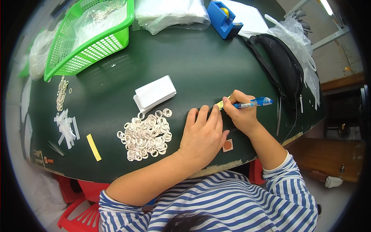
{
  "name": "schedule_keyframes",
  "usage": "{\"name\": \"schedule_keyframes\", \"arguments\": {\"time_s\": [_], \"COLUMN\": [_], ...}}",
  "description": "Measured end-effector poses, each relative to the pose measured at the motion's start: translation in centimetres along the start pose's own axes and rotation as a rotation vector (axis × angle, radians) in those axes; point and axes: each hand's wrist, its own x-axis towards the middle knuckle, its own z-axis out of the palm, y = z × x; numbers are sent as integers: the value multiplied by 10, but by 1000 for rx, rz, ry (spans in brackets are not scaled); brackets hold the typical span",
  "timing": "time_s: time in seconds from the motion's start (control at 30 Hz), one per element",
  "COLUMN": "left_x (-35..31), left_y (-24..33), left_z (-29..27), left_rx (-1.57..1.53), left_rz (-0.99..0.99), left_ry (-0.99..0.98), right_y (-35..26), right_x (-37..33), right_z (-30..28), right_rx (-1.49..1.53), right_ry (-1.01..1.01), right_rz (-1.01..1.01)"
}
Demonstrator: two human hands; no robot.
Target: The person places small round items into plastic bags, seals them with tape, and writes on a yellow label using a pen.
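Observation:
My right hand (244, 116) is closed round a blue pen (251, 103), its cap end pointing right. Under and between my hands lies a small yellow paper strip (220, 105), mostly hidden by fingers. My left hand (203, 135) lies flat on the table with its fingers stretched out, fingertips at the strip's left end. Just left of that hand is a pile of small whitish rings (146, 135). A small square with an orange round spot (228, 145) sits below my left thumb.
A stack of white paper cards (155, 92) stands on the dark green table (185, 58). Farther left lie another yellow strip (94, 147) and white paper strips (66, 129). At the back are a green basket (96, 48) and blue tape dispenser (222, 19); a black case (280, 62) is right.

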Motion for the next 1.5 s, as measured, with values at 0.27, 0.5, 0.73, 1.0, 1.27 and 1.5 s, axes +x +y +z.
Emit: {"name": "schedule_keyframes", "arguments": {"time_s": [0.27, 0.5, 0.73, 1.0, 1.27, 1.5], "left_x": [0, 0, 0, 0, -1, 4], "left_y": [0, 0, 1, 0, 1, 0], "left_z": [-1, 0, 0, 1, 1, 6], "left_rx": [-4, 0, 2, 6, 7, -13], "left_rz": [7, 6, 8, 8, 14, 11], "left_ry": [-4, -7, 3, -3, -10, 9], "right_y": [-1, -1, -1, 4, 2, 6], "right_x": [0, -1, 0, -1, -1, 19], "right_z": [-1, -1, -1, -1, -2, -18], "right_rx": [13, 19, -17, -4, -45, 104], "right_ry": [35, 43, 66, 70, 86, 122], "right_rz": [23, 9, -10, -8, -39, 97]}}
